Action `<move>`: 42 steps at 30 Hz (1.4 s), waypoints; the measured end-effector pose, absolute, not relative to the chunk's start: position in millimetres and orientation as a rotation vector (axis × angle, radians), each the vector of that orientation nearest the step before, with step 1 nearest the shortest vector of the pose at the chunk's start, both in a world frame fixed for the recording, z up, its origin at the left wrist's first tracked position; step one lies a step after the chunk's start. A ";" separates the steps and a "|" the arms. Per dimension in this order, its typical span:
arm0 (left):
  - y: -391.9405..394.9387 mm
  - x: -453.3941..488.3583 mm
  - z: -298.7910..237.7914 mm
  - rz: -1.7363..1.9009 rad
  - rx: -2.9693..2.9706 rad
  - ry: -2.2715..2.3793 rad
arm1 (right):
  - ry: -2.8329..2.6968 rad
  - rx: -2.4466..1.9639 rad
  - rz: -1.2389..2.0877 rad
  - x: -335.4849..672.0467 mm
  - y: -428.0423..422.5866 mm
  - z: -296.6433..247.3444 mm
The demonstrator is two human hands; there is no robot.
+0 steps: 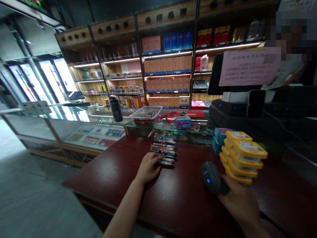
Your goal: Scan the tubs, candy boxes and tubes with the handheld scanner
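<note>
A row of slim, colourful pens [163, 150] lies side by side on the dark red-brown table, running away from me. My left hand [148, 167] rests at the near left end of the row, palm down. Its fingers reach over the ends of the nearest pens, and the thumb is spread apart on the tabletop. To the right, my right hand [239, 198] grips a black barcode scanner [210, 178] by its handle. A blue light glows on the scanner, which is held just in front of a stack of clear tubs with yellow lids [244, 155].
Blue-green packs [219, 140] stand behind the tubs. A clear plastic bin [146, 114], a small blue-pink box [183, 122] and a dark bottle [116, 109] sit on the glass counter. At right are a monitor with a pink notice [249, 67] and a person [282, 69].
</note>
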State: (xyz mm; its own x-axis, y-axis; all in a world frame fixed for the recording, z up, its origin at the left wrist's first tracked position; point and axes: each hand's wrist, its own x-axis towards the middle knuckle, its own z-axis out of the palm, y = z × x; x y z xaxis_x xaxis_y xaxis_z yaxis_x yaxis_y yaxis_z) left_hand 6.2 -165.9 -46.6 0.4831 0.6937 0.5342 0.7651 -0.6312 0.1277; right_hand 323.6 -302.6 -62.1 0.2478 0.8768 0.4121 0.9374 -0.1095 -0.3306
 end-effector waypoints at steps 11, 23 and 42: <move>-166.5 6.0 -49.5 -0.903 -2.483 -1.351 | -1.623 -1.988 -0.209 319.5 -303.4 -63.3; -160.6 22.3 -47.3 -0.808 -2.522 -1.191 | -1.684 -2.121 -0.043 313.6 -301.2 -37.0; -200.9 260.1 30.2 -1.290 -2.995 -0.641 | -1.270 -1.893 0.211 385.2 -383.4 -37.7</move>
State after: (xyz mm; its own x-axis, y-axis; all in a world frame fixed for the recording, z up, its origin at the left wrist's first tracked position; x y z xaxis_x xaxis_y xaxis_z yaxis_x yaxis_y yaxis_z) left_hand 260.1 -200.9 30.2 0.6274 0.4147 0.6591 0.2748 -0.9098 0.3110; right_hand 385.2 -383.4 -37.7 0.4753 0.8303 0.2911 0.6913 -0.1478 -0.7073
